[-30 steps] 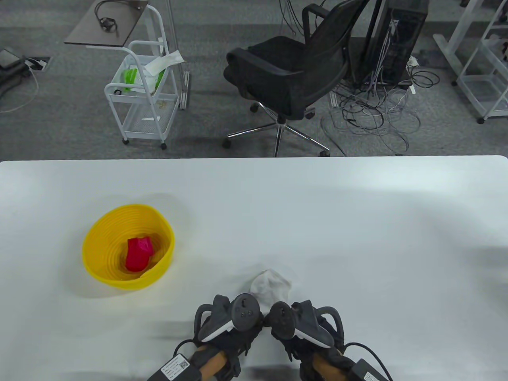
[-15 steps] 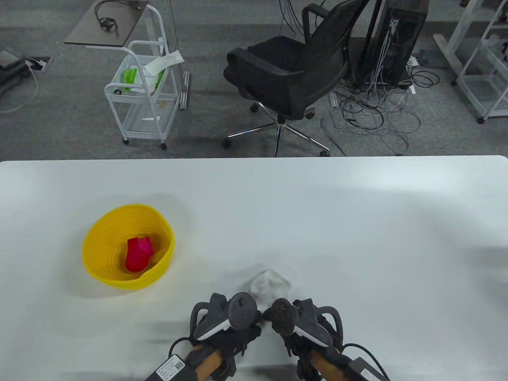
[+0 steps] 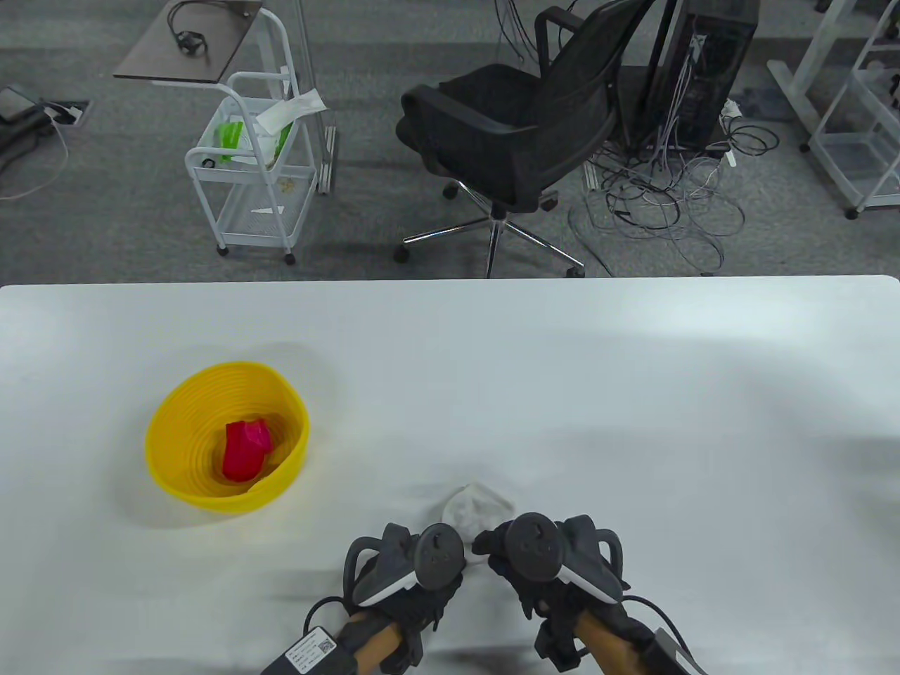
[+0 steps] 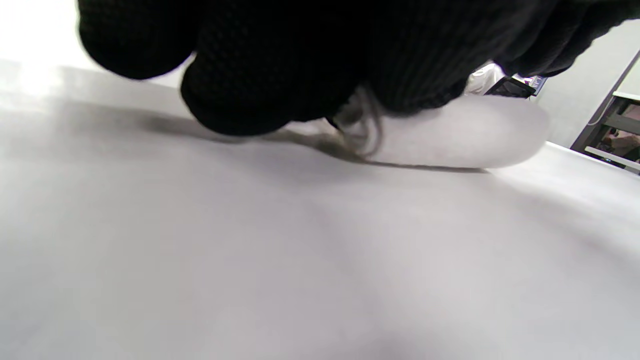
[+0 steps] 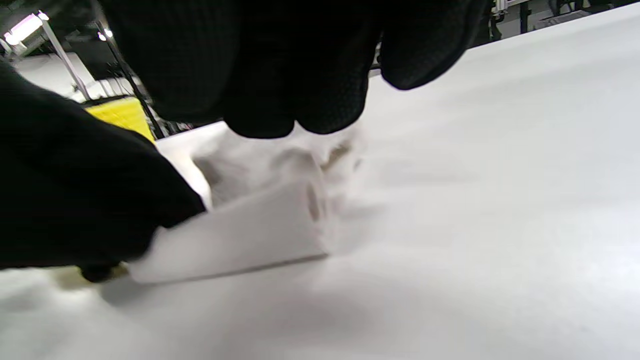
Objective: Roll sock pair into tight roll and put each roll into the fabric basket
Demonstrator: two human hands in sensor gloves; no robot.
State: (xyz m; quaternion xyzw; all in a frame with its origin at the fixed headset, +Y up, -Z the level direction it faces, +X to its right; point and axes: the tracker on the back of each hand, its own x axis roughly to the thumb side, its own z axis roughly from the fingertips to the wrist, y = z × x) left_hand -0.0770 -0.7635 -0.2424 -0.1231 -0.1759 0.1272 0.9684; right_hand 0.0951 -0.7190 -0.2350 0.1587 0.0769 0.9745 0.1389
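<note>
A white sock pair [image 3: 477,503] lies near the table's front edge, partly rolled, its near end hidden under both hands. My left hand [image 3: 430,562] and right hand [image 3: 534,559] sit side by side on it. In the right wrist view the sock roll [image 5: 250,230] shows as a tight tube, with curled fingers [image 5: 280,75] over it and the thumb against its left end. In the left wrist view curled fingers [image 4: 270,75] press on the white sock [image 4: 450,140]. The yellow basket [image 3: 190,408] stands at the left with a red sock roll [image 3: 245,450] in it.
The white table [image 3: 562,365] stretches wide behind and to the right of the socks. Beyond its far edge stand a black office chair [image 3: 513,133], a white trolley [image 3: 249,169] and a tangle of cables [image 3: 668,197] on the floor.
My right hand has turned and shifted slightly right, its tracker now facing up. Less of the white sock shows beyond the hands. The left hand has barely moved.
</note>
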